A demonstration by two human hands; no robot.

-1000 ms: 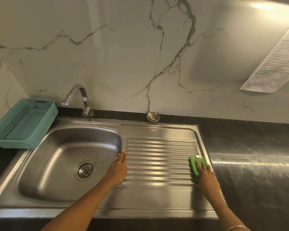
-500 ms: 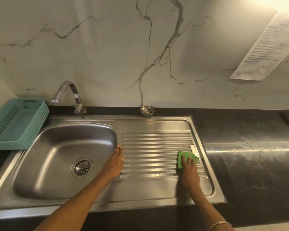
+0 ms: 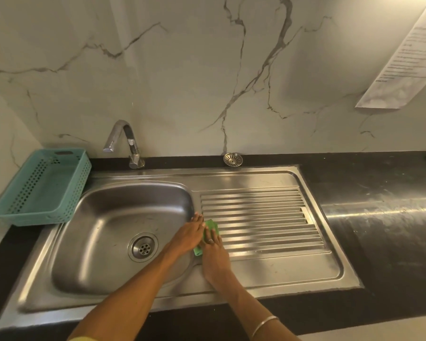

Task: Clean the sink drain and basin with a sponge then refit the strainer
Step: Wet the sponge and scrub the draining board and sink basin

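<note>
A steel sink basin [image 3: 103,232] holds a round drain [image 3: 143,247] with its holes showing. The ribbed drainboard [image 3: 268,217] lies to the right of the basin. My right hand [image 3: 214,252] presses a green sponge [image 3: 213,226] flat on the drainboard's left end, next to the basin rim. My left hand [image 3: 188,233] rests flat on that rim, fingers apart, touching the sponge's left side. The round metal strainer [image 3: 232,159] leans against the marble wall behind the sink.
A curved chrome tap [image 3: 126,143] stands at the back of the basin. A teal plastic basket [image 3: 42,188] sits on the counter at the left. Black countertop [image 3: 379,205] extends to the right. A printed paper sheet [image 3: 403,65] hangs on the wall.
My right hand has slid the green sponge leftward across the drainboard, from its right end to the basin rim beside my left hand. My left hand has stayed on the rim.
</note>
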